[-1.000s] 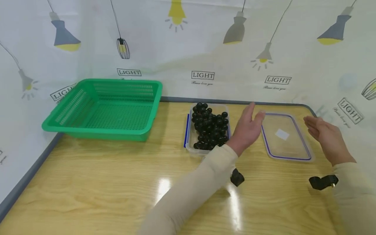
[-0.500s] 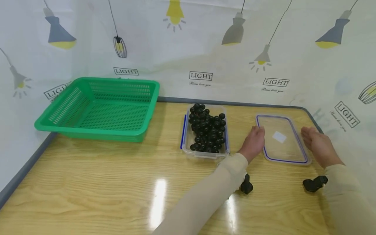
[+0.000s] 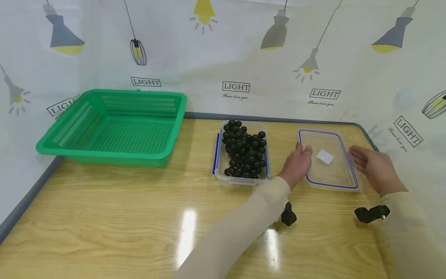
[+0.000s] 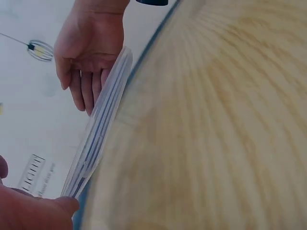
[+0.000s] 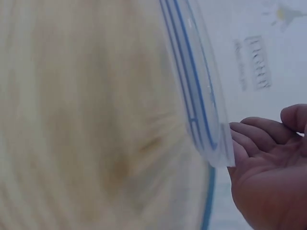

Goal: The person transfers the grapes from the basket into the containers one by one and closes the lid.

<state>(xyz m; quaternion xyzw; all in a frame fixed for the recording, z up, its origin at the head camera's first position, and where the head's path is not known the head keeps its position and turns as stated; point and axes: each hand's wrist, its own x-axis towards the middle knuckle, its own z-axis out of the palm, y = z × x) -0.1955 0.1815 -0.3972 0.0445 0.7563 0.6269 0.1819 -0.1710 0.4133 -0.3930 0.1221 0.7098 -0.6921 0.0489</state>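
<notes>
Bench [image 3: 104,217] has a green basket [image 3: 115,128] on the left, and a tub [image 3: 242,178] of dark grapes [image 3: 244,151] sitting uncovered mid-bench. Lid [image 3: 327,159] lies flat right of the tub, so it's not on yet. Left hand [image 3: 297,164] and right hand [image 3: 374,166] touch its long edges, grip loose, fingers straight-ish, nothing lifted.

You can read "LIGHT" in boxed labels all over the backdrop cloth [image 3: 240,50]; the script line beneath each is probably too small to make out.
</notes>
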